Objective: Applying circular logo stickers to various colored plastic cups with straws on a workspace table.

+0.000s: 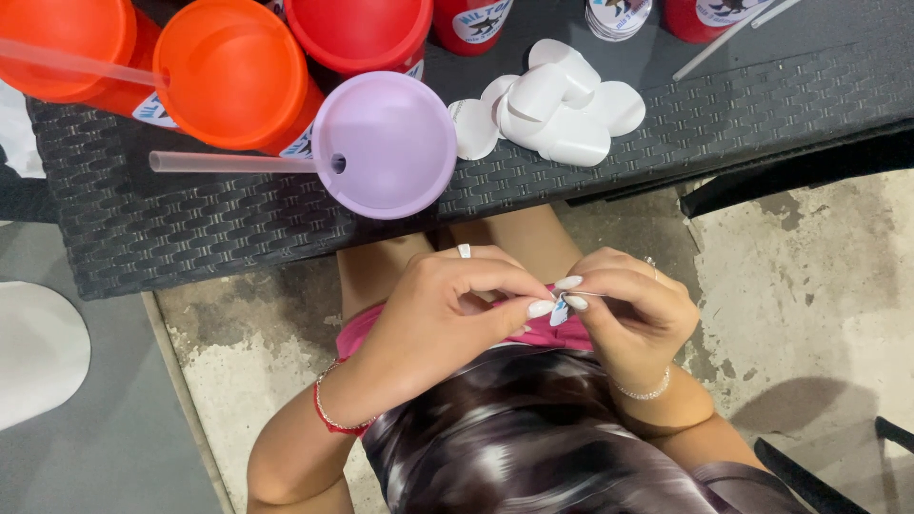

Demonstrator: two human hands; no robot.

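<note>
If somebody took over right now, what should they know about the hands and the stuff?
Left hand and right hand: both pinch one small sticker over the lap, fingertips meeting.
Table: purple cup with straw, orange cups, a pile of white backings.
Done: several cups show stickers.
Left: the sticker in hand is on no cup yet.
</note>
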